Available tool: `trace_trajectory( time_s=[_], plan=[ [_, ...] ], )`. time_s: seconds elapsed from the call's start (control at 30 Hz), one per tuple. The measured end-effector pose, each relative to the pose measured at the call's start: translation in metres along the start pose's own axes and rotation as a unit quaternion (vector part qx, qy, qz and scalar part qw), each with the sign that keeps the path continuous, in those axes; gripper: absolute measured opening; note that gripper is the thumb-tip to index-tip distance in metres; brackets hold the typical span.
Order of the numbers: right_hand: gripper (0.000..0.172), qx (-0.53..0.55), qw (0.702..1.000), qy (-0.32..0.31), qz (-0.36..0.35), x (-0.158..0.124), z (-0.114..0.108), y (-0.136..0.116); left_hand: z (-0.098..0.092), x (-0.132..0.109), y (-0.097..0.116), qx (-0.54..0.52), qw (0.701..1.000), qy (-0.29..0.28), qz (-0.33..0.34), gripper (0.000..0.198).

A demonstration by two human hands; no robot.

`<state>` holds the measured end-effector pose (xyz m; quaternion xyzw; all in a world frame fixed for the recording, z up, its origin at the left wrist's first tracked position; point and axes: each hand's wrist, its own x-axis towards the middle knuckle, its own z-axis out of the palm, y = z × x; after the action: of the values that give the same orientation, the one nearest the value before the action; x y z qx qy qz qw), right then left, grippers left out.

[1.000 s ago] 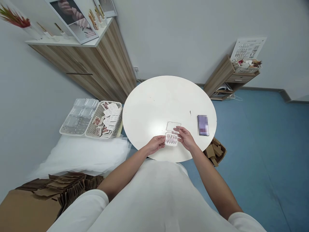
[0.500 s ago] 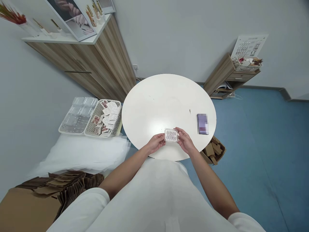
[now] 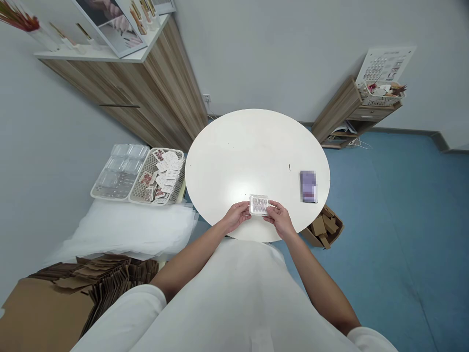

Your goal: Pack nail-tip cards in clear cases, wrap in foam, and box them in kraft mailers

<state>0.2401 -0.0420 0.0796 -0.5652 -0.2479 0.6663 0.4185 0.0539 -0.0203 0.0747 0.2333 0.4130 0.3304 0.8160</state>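
Note:
A small clear plastic case of press-on nails [image 3: 259, 204] is held near the front edge of a white oval table [image 3: 256, 142]. Pale pinkish nails lie in two rows inside it. My left hand [image 3: 237, 216] is closed on the case's left end, thumb on top. On the right end my right hand [image 3: 280, 218] grips it too, with the thumb over the lower right corner. A purple, pixelated packet [image 3: 308, 187] lies towards the table's right edge.
To the left stand a white basket of printed cards [image 3: 164, 176] and another with clear plastic cases [image 3: 122, 168]. Below them are white sheets [image 3: 128, 227] and flattened cardboard [image 3: 47, 308]. A cardboard box [image 3: 324, 227] sits on the floor by the table's right side.
My right hand has shifted its hold from the case's upper right side to its lower right corner. My left hand keeps its grip. The view has shifted slightly.

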Motion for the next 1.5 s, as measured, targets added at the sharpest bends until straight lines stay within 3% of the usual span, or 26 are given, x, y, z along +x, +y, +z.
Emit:
trace_trajectory(
  time_s=[0.3, 0.83, 0.97, 1.07, 1.23, 1.33, 1.5],
  plan=[
    [0.041, -0.007, 1.0, 0.013, -0.014, 0.0, -0.005, -0.001, 0.008, -0.004, -0.005, 0.186, 0.981, 0.035, 0.036, 0.037],
    [0.045, -0.052, 0.998, 0.005, -0.025, 0.002, -0.024, -0.006, 0.03, 0.008, -0.021, 0.203, 0.973, 0.086, 0.068, 0.032],
    [0.058, -0.133, 0.988, -0.027, -0.071, 0.006, -0.035, -0.011, 0.037, 0.011, -0.023, 0.199, 0.971, 0.101, 0.086, 0.031],
    [0.069, -0.224, 0.962, -0.068, -0.141, 0.01, -0.041, -0.015, 0.037, 0.009, -0.022, 0.195, 0.969, 0.113, 0.105, 0.033],
    [0.064, -0.351, 0.895, -0.159, -0.223, 0.021, -0.031, -0.02, 0.024, 0.0, -0.014, 0.199, 0.965, 0.121, 0.117, 0.032],
    [0.053, -0.368, 0.883, -0.166, -0.24, 0.029, -0.012, -0.016, 0.009, -0.004, -0.009, 0.204, 0.964, 0.126, 0.12, 0.033],
    [0.049, -0.397, 0.871, -0.15, -0.249, 0.047, 0.036, -0.002, -0.032, -0.011, 0.002, 0.202, 0.947, 0.213, 0.129, 0.053]
  ],
)
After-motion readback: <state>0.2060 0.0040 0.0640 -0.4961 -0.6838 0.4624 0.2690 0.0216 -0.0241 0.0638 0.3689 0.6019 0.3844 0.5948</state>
